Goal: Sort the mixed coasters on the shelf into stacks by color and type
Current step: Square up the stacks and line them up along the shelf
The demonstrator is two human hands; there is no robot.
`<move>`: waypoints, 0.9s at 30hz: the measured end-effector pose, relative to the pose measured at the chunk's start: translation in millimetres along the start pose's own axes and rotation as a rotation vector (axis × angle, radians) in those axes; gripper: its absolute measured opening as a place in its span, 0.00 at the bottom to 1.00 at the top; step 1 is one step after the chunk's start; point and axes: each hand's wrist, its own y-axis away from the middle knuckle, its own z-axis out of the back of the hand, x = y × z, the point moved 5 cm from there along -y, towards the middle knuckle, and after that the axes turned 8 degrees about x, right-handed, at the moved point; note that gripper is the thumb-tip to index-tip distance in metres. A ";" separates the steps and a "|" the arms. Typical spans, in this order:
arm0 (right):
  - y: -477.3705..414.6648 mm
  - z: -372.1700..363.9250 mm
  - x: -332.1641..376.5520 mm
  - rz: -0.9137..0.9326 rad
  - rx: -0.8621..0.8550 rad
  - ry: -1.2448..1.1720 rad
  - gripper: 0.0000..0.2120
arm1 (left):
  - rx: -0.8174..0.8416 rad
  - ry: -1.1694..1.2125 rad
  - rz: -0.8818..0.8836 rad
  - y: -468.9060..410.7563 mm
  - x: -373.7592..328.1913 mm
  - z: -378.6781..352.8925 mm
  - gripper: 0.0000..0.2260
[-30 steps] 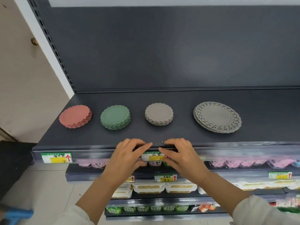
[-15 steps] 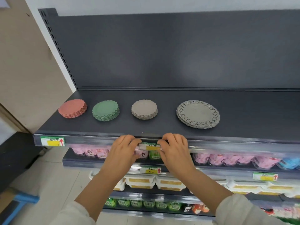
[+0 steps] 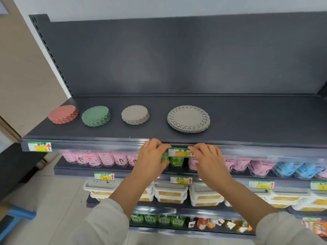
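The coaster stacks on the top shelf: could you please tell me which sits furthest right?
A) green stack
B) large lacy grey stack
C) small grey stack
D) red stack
B: the large lacy grey stack lies right of the small grey stack, green stack and red stack; the left hand and right hand pinch the price label.

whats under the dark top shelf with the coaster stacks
Pink pouches, green packs and blue pouches on the next shelf down. The left hand and right hand, gripping a green-and-yellow price label, hide the packs behind them.
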 end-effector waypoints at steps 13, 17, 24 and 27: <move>10.0 9.6 -27.7 0.045 0.126 -0.168 0.32 | 0.130 -0.110 -0.007 0.8 -2.1 -0.7 0.30; -5.7 30.4 -43.3 -0.105 0.050 -0.516 0.31 | -0.029 0.085 -0.003 -4.7 1.3 15.1 0.29; -59.7 30.5 -92.3 -0.567 0.209 -0.869 0.39 | 0.030 0.388 0.189 -57.2 7.3 23.5 0.28; -82.6 21.6 -104.7 -0.656 0.320 -0.860 0.41 | 0.112 0.480 0.291 -83.5 15.5 18.4 0.30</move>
